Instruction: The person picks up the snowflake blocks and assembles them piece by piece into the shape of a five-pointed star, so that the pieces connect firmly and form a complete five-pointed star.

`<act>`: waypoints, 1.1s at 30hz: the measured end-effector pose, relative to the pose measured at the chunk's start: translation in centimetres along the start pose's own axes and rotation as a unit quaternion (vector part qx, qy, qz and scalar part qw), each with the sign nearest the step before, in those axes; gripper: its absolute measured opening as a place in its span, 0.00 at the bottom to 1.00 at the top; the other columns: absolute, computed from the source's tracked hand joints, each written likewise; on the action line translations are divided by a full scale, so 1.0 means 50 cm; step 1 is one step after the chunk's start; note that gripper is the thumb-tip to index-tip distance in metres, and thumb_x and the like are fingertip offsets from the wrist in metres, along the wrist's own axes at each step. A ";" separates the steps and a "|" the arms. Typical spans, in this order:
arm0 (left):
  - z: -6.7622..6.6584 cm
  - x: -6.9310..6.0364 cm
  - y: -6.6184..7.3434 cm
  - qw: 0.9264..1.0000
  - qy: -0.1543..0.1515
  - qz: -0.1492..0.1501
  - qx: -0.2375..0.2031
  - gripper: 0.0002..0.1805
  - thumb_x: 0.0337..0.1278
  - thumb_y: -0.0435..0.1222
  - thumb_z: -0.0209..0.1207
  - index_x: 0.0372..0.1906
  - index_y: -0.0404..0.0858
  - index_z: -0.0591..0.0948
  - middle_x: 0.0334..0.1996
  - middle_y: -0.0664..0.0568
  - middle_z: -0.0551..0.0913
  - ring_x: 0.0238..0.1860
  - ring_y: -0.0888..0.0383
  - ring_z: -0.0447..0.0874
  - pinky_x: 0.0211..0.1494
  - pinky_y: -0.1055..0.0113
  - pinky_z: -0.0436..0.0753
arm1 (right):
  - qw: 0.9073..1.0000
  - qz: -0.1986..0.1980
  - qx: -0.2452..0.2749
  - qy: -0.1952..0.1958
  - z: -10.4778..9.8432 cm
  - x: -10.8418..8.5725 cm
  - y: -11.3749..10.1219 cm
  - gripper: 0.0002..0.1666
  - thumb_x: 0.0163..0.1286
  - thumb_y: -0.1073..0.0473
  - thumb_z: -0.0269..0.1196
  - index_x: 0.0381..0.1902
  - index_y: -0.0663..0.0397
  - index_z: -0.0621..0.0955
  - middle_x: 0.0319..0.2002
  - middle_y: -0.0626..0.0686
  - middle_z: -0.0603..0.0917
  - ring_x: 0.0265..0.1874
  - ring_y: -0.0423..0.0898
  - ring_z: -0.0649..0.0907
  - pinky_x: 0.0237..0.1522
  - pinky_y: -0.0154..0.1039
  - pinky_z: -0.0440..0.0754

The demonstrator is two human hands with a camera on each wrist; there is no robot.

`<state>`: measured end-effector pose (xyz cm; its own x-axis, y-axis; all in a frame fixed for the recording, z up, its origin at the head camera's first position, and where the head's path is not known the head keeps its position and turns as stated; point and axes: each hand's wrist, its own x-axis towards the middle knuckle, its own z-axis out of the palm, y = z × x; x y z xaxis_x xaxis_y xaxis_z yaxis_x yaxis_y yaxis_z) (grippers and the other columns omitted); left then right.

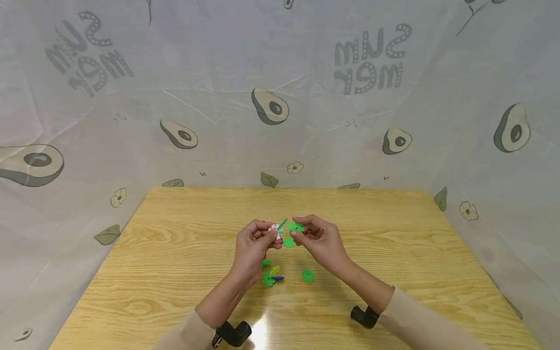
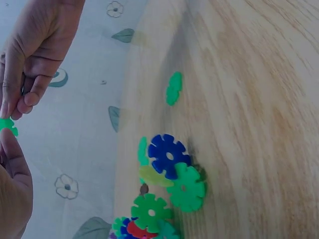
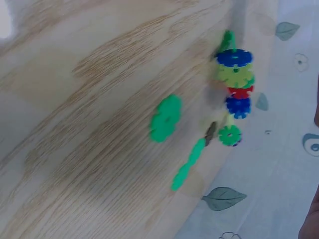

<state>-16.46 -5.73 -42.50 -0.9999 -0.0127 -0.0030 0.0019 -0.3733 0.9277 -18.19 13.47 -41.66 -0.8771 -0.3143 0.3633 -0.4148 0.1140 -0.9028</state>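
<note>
1. Head: the left hand [image 1: 257,244] is pinching a white disc [image 1: 274,227]; the right hand [image 1: 322,238] is pinching a green disc [image 1: 296,226] just beside it, over the table [image 1: 175,253], where a loose green disc [image 1: 308,276] is lying.
2. Left wrist: a blue disc [image 2: 168,155] is standing among clustered discs [image 2: 152,212].
3. Right wrist: a red disc [image 3: 241,92] is showing; the grip is falling outside this view.

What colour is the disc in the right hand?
Green; the disc in the right hand shows best in the head view.
</note>
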 end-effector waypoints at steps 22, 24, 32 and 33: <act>-0.011 0.019 0.023 0.999 0.020 -0.045 0.011 0.10 0.76 0.31 0.58 0.54 0.30 0.79 0.32 0.55 0.83 0.34 0.62 0.85 0.44 0.73 0.88 | 0.999 -0.006 0.004 -0.037 -0.001 0.018 0.004 0.24 0.73 0.69 0.66 0.65 0.67 0.78 0.41 0.70 0.85 0.38 0.35 0.90 0.48 0.35 0.91; -0.013 0.018 0.021 0.998 0.015 -0.055 0.003 0.10 0.77 0.34 0.58 0.52 0.31 0.79 0.34 0.55 0.82 0.36 0.61 0.85 0.45 0.72 0.88 | 0.999 -0.001 0.021 -0.037 0.002 0.019 0.004 0.24 0.73 0.70 0.65 0.65 0.68 0.77 0.40 0.71 0.84 0.38 0.34 0.90 0.48 0.36 0.91; -0.014 0.017 0.018 0.997 -0.032 -0.064 -0.014 0.16 0.77 0.35 0.59 0.58 0.27 0.79 0.39 0.56 0.85 0.40 0.61 0.87 0.49 0.70 0.89 | 0.998 0.023 0.037 -0.056 0.020 0.024 -0.001 0.23 0.74 0.70 0.64 0.65 0.69 0.78 0.41 0.71 0.84 0.38 0.39 0.89 0.46 0.33 0.90; -0.014 0.017 0.019 0.997 -0.034 -0.063 -0.014 0.17 0.76 0.34 0.59 0.60 0.26 0.78 0.40 0.56 0.85 0.40 0.62 0.87 0.49 0.71 0.88 | 0.997 0.024 0.036 -0.057 0.022 0.024 -0.002 0.23 0.74 0.70 0.64 0.65 0.69 0.78 0.41 0.71 0.84 0.38 0.41 0.90 0.46 0.32 0.90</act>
<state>-17.27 -6.74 -41.90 -0.9908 0.0988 -0.0930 -0.1248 -0.3945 0.9104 -18.92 12.04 -41.37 -0.8609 -0.4153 0.2938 -0.3504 0.0653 -0.9343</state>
